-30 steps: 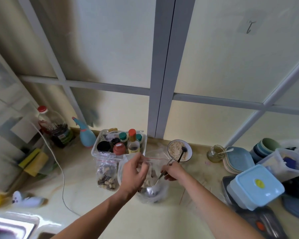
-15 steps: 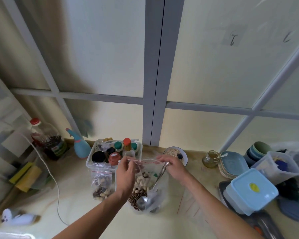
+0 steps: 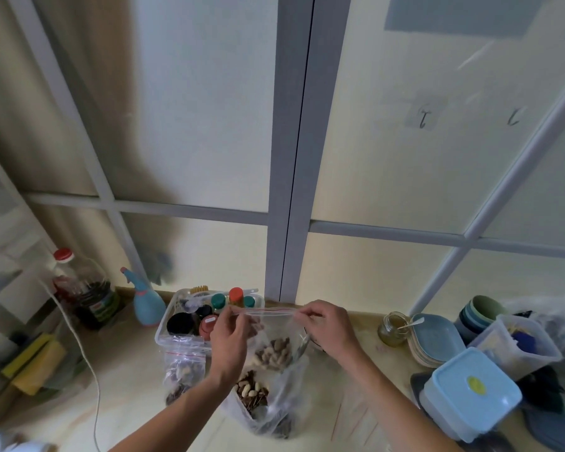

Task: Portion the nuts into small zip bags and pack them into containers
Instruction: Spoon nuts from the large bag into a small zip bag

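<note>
While the large bag of nuts [image 3: 265, 409] sits on the counter beneath, the small zip bag [image 3: 274, 340], partly filled, hangs between left hand [image 3: 229, 340] and right hand [image 3: 330, 331], fingers pinching its red seal; a half-pressed seal could spill nuts.
</note>
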Available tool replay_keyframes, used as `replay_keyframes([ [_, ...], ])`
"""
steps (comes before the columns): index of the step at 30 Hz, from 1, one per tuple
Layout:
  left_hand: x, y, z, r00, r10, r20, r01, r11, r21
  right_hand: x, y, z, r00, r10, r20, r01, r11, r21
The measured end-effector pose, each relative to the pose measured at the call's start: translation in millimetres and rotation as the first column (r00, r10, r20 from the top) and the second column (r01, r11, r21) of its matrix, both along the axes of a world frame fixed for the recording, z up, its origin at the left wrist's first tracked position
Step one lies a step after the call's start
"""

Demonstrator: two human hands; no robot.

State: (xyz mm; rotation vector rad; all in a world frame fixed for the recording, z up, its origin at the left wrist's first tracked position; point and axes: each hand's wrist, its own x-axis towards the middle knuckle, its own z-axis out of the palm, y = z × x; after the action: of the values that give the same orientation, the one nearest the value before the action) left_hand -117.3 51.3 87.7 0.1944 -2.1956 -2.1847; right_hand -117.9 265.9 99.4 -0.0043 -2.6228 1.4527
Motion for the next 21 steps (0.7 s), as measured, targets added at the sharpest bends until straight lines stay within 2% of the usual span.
replay_keyframes([
  [3,-2.5,-0.8,3.5,0.999,0.02,-0.041,-0.02,1.0,0.016,-1.3,1.9,12.8,0.997,0.033,0.065,-0.022,0.986,-0.164],
  [6,-5.2,2.9,10.9,0.998,0.019,-0.056,-0.017,0.999,0.035,2.0,7.6,22.9,0.96,0.199,0.196,-0.1,0.899,-0.426],
  [7,-5.5,4.8,14.2,0.998,0.01,-0.056,-0.007,0.999,0.046,2.6,8.2,23.6,0.943,0.244,0.227,-0.116,0.879,-0.463],
  [8,-6.3,6.1,16.7,0.998,-0.001,-0.058,0.004,0.999,0.048,2.1,9.0,20.8,0.94,0.244,0.24,-0.113,0.883,-0.455],
  [10,-10.1,7.2,15.6,0.997,-0.027,-0.077,0.029,0.999,0.033,3.2,10.3,21.3,0.962,0.138,0.236,-0.065,0.955,-0.29],
  [11,-12.5,6.7,12.9,0.996,-0.042,-0.081,0.043,0.999,0.02,4.6,10.8,22.0,0.962,0.137,0.237,-0.075,0.965,-0.251],
  [14,-14.8,5.0,6.6,0.997,-0.062,-0.05,0.062,0.998,0.003,9.3,10.1,23.8,0.892,0.346,0.291,-0.22,0.895,-0.389],
  [15,-14.4,5.1,5.7,0.997,-0.062,-0.047,0.062,0.998,0.007,10.9,8.0,24.7,0.896,0.345,0.281,-0.216,0.889,-0.403],
  [17,-13.3,5.5,5.4,0.997,-0.05,-0.052,0.052,0.998,0.029,9.0,7.6,24.8,0.957,0.205,0.205,-0.128,0.934,-0.334],
  [18,-13.0,4.6,4.4,0.998,-0.047,-0.049,0.049,0.998,0.034,7.5,9.1,24.5,0.962,0.192,0.196,-0.129,0.947,-0.293],
  [19,-11.8,3.6,3.6,0.997,-0.056,-0.045,0.057,0.998,0.036,7.2,9.4,26.7,0.937,0.266,0.229,-0.197,0.939,-0.282],
  [21,-9.2,1.3,1.3,0.994,-0.1,-0.04,0.101,0.995,0.024,10.8,6.9,28.1,0.813,0.475,0.337,-0.373,0.869,-0.325],
])
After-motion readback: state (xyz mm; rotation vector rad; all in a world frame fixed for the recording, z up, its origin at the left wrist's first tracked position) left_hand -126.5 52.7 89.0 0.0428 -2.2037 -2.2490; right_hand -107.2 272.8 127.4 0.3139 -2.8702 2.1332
